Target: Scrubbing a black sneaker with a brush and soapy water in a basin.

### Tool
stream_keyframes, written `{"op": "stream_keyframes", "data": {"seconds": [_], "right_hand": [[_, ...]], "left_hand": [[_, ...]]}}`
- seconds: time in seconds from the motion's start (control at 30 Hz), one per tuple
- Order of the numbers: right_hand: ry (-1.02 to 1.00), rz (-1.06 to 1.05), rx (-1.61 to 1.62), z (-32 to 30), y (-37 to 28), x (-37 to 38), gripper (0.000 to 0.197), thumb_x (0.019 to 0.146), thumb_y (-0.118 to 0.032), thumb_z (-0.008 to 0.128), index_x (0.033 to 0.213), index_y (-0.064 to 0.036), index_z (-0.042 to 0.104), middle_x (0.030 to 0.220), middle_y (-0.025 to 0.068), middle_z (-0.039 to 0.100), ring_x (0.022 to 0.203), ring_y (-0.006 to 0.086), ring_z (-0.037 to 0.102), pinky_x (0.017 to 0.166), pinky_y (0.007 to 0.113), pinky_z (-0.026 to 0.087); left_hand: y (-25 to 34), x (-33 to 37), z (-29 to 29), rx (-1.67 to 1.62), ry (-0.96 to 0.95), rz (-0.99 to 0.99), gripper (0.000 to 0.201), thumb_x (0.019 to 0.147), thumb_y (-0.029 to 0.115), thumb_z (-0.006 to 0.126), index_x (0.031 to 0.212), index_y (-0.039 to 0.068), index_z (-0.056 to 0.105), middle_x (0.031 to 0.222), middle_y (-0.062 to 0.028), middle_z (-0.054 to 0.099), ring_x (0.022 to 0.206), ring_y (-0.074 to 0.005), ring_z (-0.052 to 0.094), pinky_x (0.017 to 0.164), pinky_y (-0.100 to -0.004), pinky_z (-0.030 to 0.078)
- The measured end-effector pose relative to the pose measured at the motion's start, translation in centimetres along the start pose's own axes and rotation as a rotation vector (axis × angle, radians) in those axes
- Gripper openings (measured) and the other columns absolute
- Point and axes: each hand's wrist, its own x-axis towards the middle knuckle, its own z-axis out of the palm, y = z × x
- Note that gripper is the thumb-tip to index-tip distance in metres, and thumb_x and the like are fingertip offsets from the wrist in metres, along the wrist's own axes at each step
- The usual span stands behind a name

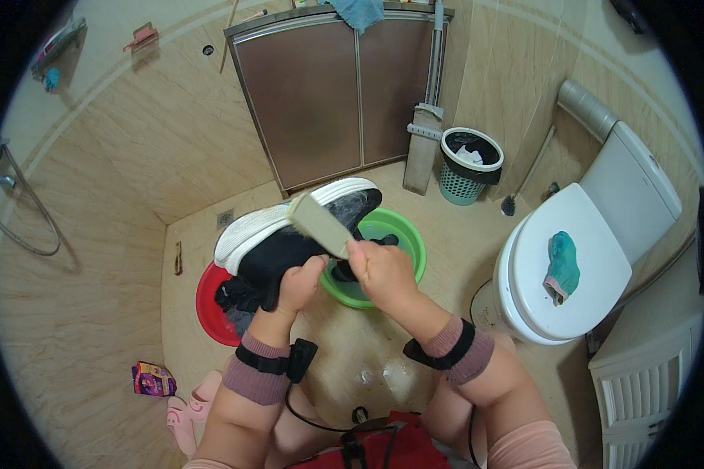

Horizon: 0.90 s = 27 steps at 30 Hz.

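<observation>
My left hand is wrapped round the ankle end of a black shoe with a thick white sole. The shoe is tilted sideways in the air, and whitish foam shows on its dark toe. In my right hand is the handle of a pale scrub brush, whose head lies against the shoe near the sole's edge. Below the shoe stands a green basin holding water and something dark, partly hidden by my right hand. To the left, a red basin contains dark, wet fabric.
A white toilet with a teal glove on its lid stands at right. Behind are a lined waste bin, a toilet brush and a brown cabinet. Pink slippers and a purple packet lie lower left.
</observation>
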Motion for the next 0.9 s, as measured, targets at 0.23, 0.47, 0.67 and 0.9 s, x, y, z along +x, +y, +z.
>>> {"op": "stream_keyframes", "data": {"seconds": [0.23, 0.47, 0.67, 0.9], "right_hand": [[0.021, 0.205, -0.251, -3.1, 6.4, 3.4, 0.055, 0.099, -0.043, 0.034, 0.075, -0.0061, 0.066, 0.068, 0.0199, 0.063, 0.062, 0.0401, 0.061, 0.060, 0.050, 0.048], [-0.060, 0.170, -0.318, -2.0, 3.1, 2.5, 0.052, 0.099, -0.038, 0.035, 0.068, -0.0088, 0.065, 0.067, 0.0173, 0.064, 0.062, 0.0376, 0.063, 0.058, 0.050, 0.049], [-0.035, 0.265, -0.219, -1.9, 4.4, 2.9, 0.052, 0.098, -0.041, 0.037, 0.067, -0.0087, 0.063, 0.069, 0.0189, 0.065, 0.063, 0.0391, 0.063, 0.058, 0.051, 0.050], [0.084, 0.201, -0.264, -3.3, 7.7, 3.7, 0.052, 0.097, -0.041, 0.037, 0.069, -0.0086, 0.065, 0.063, 0.0182, 0.063, 0.060, 0.0393, 0.063, 0.059, 0.054, 0.048]], "left_hand": [[2.4, -0.1, 1.9, 0.134, 0.061, 0.223, 0.018, 0.082, 0.011, 0.056, 0.090, 0.004, 0.070, 0.090, -0.0095, 0.069, 0.088, -0.0218, 0.063, 0.083, -0.0335, 0.048], [-0.1, 0.2, 1.3, 0.427, 0.094, 0.365, 0.018, 0.077, 0.015, 0.058, 0.086, 0.007, 0.071, 0.085, -0.0117, 0.069, 0.083, -0.0289, 0.064, 0.079, -0.0375, 0.049], [1.2, 0.3, 1.9, 0.445, 0.084, 0.404, 0.018, 0.076, 0.017, 0.059, 0.086, 0.007, 0.071, 0.086, -0.0116, 0.069, 0.084, -0.0298, 0.064, 0.079, -0.0388, 0.049], [-0.2, 0.7, 2.3, 0.350, 0.040, 0.385, 0.019, 0.075, 0.015, 0.060, 0.088, 0.006, 0.071, 0.087, -0.0114, 0.069, 0.083, -0.0289, 0.064, 0.080, -0.0384, 0.049]]}}
